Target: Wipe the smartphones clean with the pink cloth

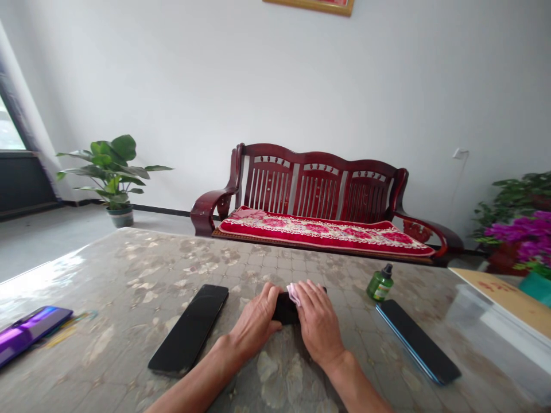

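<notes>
Between my hands, just over the table, is a black smartphone [284,310], its screen side partly covered. My left hand [258,319] grips its left end, thumb and fingers around the edge. A small pink-and-white cloth [294,293] lies under the fingers of my right hand [317,320], which presses it onto the phone's right part. To the left a larger black phone [190,330] rests flat. On the right are a blue-edged phone [416,341] and a green bottle [380,283] with a black top.
The table [275,378] has a patterned cover. A purple phone-like object [32,332] lies at far left. At the right edge stand a box [508,298] and purple flowers [523,238]. Behind are a wooden bench [318,195] and a potted plant [119,215].
</notes>
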`<action>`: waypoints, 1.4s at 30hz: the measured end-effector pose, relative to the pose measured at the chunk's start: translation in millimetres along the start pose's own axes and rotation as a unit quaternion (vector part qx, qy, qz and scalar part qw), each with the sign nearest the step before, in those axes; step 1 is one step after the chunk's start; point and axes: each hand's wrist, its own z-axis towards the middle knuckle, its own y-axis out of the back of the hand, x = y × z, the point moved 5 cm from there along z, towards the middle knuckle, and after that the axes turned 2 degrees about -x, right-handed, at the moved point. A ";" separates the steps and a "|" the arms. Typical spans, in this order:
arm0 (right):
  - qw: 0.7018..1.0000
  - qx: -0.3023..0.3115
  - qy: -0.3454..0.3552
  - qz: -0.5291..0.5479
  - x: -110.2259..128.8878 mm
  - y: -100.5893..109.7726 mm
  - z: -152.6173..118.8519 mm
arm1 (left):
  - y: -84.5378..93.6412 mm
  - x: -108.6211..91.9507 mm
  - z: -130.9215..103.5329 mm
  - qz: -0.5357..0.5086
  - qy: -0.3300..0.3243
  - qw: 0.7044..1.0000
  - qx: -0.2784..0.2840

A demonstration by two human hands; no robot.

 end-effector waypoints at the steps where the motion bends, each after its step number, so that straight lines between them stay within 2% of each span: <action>1: 1.000 0.004 0.009 0.003 2.7 0.2 0.3 | 0.2 -0.8 0.0 -0.002 -0.004 1.000 -0.002; 5: 1.000 0.018 0.019 0.011 1.0 1.6 2.4 | 0.0 -0.9 -0.2 0.002 -0.012 1.000 -0.011; 11: 1.000 0.000 -0.026 -0.002 -18.7 1.9 1.5 | -1.6 1.7 -0.3 0.012 -0.002 1.000 -0.002; 15: 1.000 -0.008 -0.013 0.002 -11.8 2.3 -0.5 | -1.4 0.6 -1.0 0.012 -0.010 1.000 0.000; 19: 1.000 0.016 0.018 0.006 -1.0 1.7 -0.5 | 0.1 -1.6 -1.4 0.006 -0.015 1.000 -0.005; 22: 1.000 0.022 0.020 0.006 -2.8 1.9 0.7 | 1.3 -3.3 -1.3 0.003 -0.017 1.000 -0.005; 27: 1.000 -0.006 0.001 -0.001 -11.3 2.4 -0.1 | 1.8 -4.7 -1.4 0.012 -0.018 1.000 0.000; 33: 0.999 -0.020 0.039 0.025 -0.3 6.1 0.7 | 0.2 -4.5 -1.5 0.011 -0.036 0.999 -0.015; 42: 0.999 -0.029 0.018 0.025 0.2 11.7 7.3 | -1.9 -2.7 -2.5 0.016 -0.051 0.998 -0.015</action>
